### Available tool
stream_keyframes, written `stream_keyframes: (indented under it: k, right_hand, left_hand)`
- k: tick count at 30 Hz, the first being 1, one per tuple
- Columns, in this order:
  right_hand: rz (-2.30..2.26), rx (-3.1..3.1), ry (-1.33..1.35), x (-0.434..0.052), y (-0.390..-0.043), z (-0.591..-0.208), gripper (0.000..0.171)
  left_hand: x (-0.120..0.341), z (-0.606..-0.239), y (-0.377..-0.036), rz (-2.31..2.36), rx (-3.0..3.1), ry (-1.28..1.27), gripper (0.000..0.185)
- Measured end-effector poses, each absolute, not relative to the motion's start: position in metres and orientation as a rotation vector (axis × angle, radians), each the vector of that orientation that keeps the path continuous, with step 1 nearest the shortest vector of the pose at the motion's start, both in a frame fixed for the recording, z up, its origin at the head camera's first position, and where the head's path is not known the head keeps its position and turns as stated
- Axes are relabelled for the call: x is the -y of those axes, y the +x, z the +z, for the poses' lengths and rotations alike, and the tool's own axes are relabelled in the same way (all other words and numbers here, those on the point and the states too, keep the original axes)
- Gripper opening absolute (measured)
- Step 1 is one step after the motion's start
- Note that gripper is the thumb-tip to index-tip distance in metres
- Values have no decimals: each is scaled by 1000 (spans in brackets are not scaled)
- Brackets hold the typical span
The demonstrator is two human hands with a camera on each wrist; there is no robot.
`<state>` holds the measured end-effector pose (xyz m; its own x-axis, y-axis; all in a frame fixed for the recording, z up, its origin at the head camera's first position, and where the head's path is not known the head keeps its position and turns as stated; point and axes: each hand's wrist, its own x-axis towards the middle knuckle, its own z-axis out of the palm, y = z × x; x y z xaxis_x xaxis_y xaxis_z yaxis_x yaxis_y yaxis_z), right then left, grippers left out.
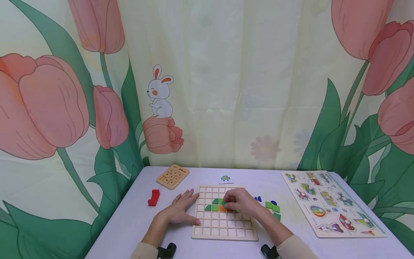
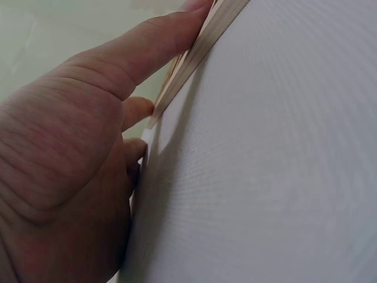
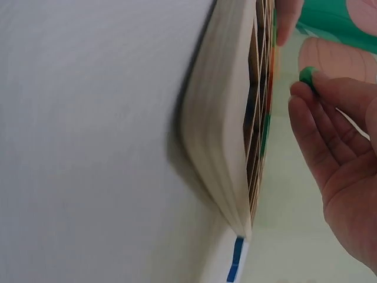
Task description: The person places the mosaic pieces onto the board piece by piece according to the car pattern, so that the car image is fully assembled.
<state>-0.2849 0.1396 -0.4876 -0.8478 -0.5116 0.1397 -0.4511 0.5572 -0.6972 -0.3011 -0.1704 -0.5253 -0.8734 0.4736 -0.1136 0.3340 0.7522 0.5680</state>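
A wooden grid board lies on the white table before me. My left hand spreads its fingers at the board's left side, and its thumb presses on the rim. Over the middle of the grid, my right hand pinches a small green piece between thumb and finger, a little above the board. Green tiles and an orange tile sit in the grid cells, with red ones partly hidden under the right hand. The green piece's full shape is covered by fingertips.
Loose green tiles and blue pieces lie right of the board. Behind it is a pattern card. A red block and a wooden number board lie left; a picture puzzle board lies right.
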Motion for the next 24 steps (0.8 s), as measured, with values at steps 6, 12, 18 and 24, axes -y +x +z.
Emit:
stream_keyframes:
  k: [6, 12, 18, 24]
  right_hand:
    - [-1171, -2704, -873, -128, -285, -488, 6]
    - [-1149, -2686, -860, -119, -285, -489, 8]
    - [-1132, -2665, -891, -110, -285, -489, 10]
    - [-1097, -2665, -934, -98, -287, -492, 10]
  left_hand:
    - [171, -526, -303, 795, -2702, 646, 112]
    - [171, -526, -303, 790, -2700, 649, 112]
    - [171, -525, -303, 788, -2703, 653, 111]
    - [172, -526, -303, 792, -2702, 652, 111]
